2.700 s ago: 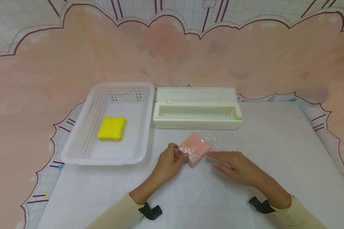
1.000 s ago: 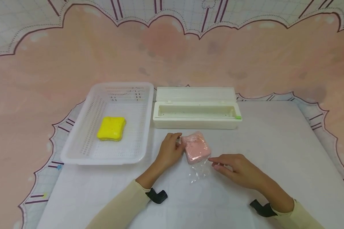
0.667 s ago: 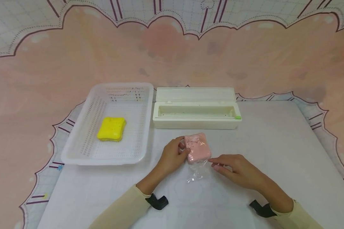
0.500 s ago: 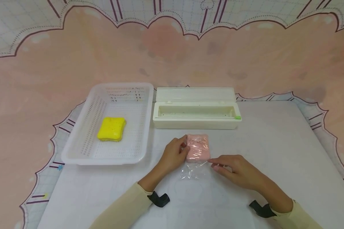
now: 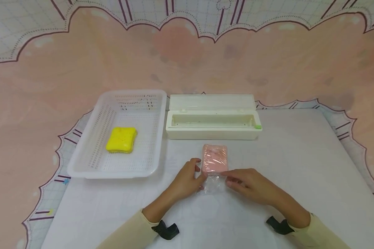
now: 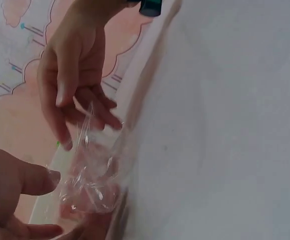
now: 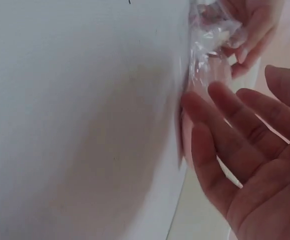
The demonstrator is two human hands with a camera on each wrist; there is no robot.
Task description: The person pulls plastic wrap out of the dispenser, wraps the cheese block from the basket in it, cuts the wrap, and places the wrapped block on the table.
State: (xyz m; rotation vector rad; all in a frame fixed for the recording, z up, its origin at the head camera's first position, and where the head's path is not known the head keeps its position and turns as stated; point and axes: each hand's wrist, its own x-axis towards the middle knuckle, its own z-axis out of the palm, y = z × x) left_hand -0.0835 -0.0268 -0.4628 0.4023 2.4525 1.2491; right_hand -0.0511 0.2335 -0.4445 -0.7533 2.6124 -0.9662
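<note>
A pink sponge-like block (image 5: 215,157) wrapped in clear plastic film lies on the white cloth. A loose flap of film (image 5: 214,186) sticks out from its near edge. At the block's near left corner is my left hand (image 5: 185,181), thumb against the film's edge and fingers spread apart. My right hand (image 5: 250,184) reaches in from the other side, its index fingertip at the near right corner. The right wrist view shows the right fingers (image 7: 244,125) loosely extended beside the wrapped block. Crumpled film (image 6: 92,175) hangs between both hands in the left wrist view.
On the left stands a white perforated plastic basket (image 5: 115,173) with a yellow sponge-like block (image 5: 121,139) inside. Behind the pink block is a long white box (image 5: 213,134), its lid raised, with a green tab (image 5: 258,127) at the right end. A patterned backdrop (image 5: 187,62) rises behind.
The wrapped block has turned until its film flap faces me. My left hand has slid from its left side to the near left corner; my right hand has shifted slightly left onto the flap.
</note>
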